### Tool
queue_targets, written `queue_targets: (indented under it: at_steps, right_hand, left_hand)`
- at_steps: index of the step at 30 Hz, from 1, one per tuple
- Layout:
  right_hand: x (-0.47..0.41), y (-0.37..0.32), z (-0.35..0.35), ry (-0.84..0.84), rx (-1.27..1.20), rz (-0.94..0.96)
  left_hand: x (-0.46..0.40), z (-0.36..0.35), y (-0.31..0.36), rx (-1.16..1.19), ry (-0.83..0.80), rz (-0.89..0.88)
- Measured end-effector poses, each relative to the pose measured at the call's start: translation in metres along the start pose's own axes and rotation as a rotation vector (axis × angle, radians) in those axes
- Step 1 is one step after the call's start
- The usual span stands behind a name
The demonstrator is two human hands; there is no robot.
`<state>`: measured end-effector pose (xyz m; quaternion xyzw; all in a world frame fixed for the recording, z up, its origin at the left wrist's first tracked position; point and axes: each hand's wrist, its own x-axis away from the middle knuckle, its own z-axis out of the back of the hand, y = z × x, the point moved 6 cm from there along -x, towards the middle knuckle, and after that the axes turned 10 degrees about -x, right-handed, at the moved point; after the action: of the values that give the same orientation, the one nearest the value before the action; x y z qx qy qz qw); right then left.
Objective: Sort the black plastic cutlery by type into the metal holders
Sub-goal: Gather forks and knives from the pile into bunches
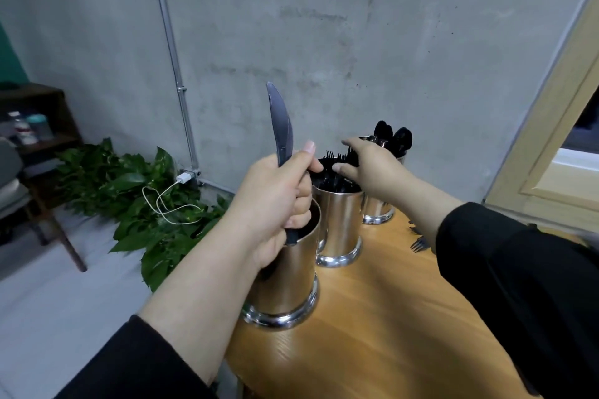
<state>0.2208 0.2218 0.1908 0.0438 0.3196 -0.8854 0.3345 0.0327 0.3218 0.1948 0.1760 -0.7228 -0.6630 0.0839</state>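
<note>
Three holders: metal cylinders stand in a row on the wooden table (389, 317), running away from the person
Near holder (285, 282): right under the left hand, its rim partly hidden by the fingers
Middle holder (340, 227): just beyond the left hand and under the right hand, packed with black forks (334, 172), tines up
Far holder (377, 212): behind the right hand, mostly hidden by it, with black spoons (393, 138) standing bowls up above the knuckles
Left hand (275, 191): fist wrapped round the handle of a black knife (280, 129), thumb raised along it
Knife: upright, blade pointing up above the fist, handle end showing below the fingers at the mouth of the near holder
Right hand (369, 168): reaching over the middle holder, fingers spread and curved down onto the fork tops; whether it actually grips any fork I cannot tell
Loose cutlery (419, 241): a few black forks lie on the table to the right of the right forearm, partly hidden by the black sleeve (518, 285)
Left of the left arm: leafy green plants (129, 191) on the floor, a white cable (168, 204) lying across them
</note>
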Motion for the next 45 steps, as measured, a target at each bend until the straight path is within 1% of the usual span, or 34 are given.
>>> queue_targets:
  at_steps: [4, 5, 9, 11, 12, 14, 16, 17, 19, 22, 24, 26, 28, 32, 34, 35, 36, 38, 40, 41, 43, 45]
  right_hand:
    - [0.000, 0.012, 0.002, -0.046, -0.014, 0.015]
    - [0.002, 0.012, 0.006, -0.023, -0.036, 0.017]
    - [0.016, -0.008, 0.044, 0.247, -0.205, 0.071]
    - [0.029, -0.033, 0.064, 0.310, -0.328, 0.115]
    - [0.036, -0.049, 0.069, 0.280, -0.431, 0.145]
    - [0.050, -0.085, 0.072, 0.114, -0.658, 0.210]
    - [0.061, -0.115, 0.070, -0.040, -0.766, 0.249]
    - [0.064, -0.124, 0.067, -0.077, -0.759, 0.258]
    - [0.065, -0.135, 0.061, -0.097, -0.737, 0.256]
    - [0.061, -0.138, 0.055, -0.035, -0.745, 0.199]
    - [0.059, -0.137, 0.055, 0.031, -0.727, 0.176]
    - [0.055, -0.135, 0.057, 0.102, -0.694, 0.170]
    - [0.052, -0.132, 0.053, 0.120, -0.613, 0.151]
    - [0.048, -0.119, 0.009, -0.003, -0.431, 0.097]
    - [0.050, -0.108, -0.013, -0.072, -0.292, 0.079]
    - [0.052, -0.102, -0.018, -0.069, -0.220, 0.076]
    - [0.056, -0.095, -0.017, -0.027, -0.190, 0.072]
    - [0.073, -0.073, -0.003, 0.122, -0.280, 0.058]
    - [0.105, -0.041, 0.017, 0.264, -0.362, 0.044]
    - [0.127, -0.024, 0.024, 0.296, -0.334, 0.034]
    - [0.177, 0.020, 0.036, 0.304, -0.221, 0.012]
    - [0.234, 0.072, 0.046, 0.270, -0.074, -0.043]
  left_hand:
    - [-0.003, 0.001, -0.005, 0.001, -0.002, 0.016]
    - [-0.003, 0.001, -0.005, 0.000, -0.005, 0.023]
    - [-0.003, -0.003, -0.003, -0.003, -0.027, 0.040]
    - [-0.002, -0.005, -0.001, -0.029, -0.054, 0.053]
    - [-0.002, -0.006, -0.001, -0.049, -0.070, 0.061]
    - [0.000, -0.006, 0.001, -0.091, -0.103, 0.084]
    - [0.002, -0.006, 0.003, -0.150, -0.140, 0.110]
    - [0.003, -0.006, 0.004, -0.182, -0.155, 0.120]
    - [0.005, -0.004, 0.007, -0.239, -0.174, 0.123]
    - [0.007, 0.003, 0.012, -0.267, -0.152, 0.057]
    - [0.008, 0.016, 0.022, -0.303, -0.060, -0.055]
    - [0.009, 0.035, 0.032, -0.431, 0.075, -0.155]
    - [0.009, 0.050, 0.035, -0.499, 0.154, -0.193]
    - [0.008, 0.062, 0.018, -0.555, 0.178, -0.129]
    - [0.007, 0.063, 0.011, -0.604, 0.179, -0.121]
    - [0.008, 0.062, 0.011, -0.647, 0.187, -0.126]
    - [0.010, 0.061, 0.013, -0.699, 0.209, -0.140]
    - [0.018, 0.052, 0.021, -0.765, 0.275, -0.233]
    - [0.033, 0.030, 0.029, -0.756, 0.323, -0.373]
    - [0.038, 0.016, 0.029, -0.748, 0.319, -0.428]
    - [0.045, -0.019, 0.016, -0.745, 0.256, -0.471]
    - [0.049, -0.063, -0.015, -0.778, 0.135, -0.458]
